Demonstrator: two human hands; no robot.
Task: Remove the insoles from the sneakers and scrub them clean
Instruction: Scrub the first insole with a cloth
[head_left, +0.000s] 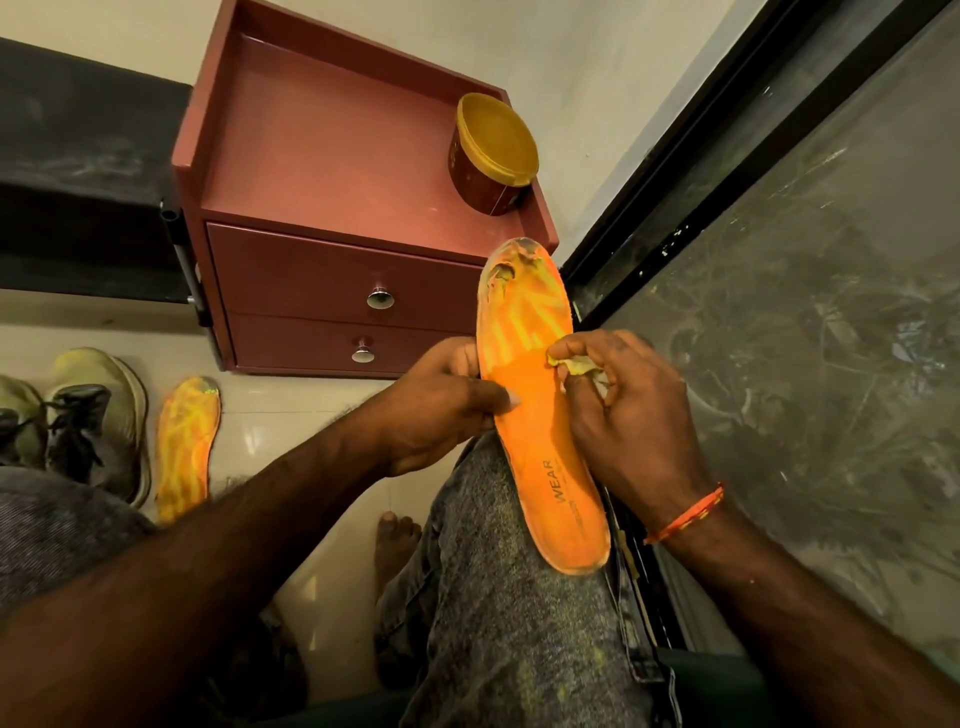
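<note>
An orange insole marked WEAR lies along my right thigh, its worn toe end pointing away from me. My left hand grips its left edge, thumb across the top face. My right hand pinches a small crumpled yellowish cloth against the insole's right edge. A second orange insole lies on the floor at the left, beside a pair of pale green sneakers.
A reddish-brown two-drawer cabinet stands ahead, with a yellow-lidded tub on its top. A dark-framed glass pane runs close along the right. My bare foot rests on the pale tiled floor.
</note>
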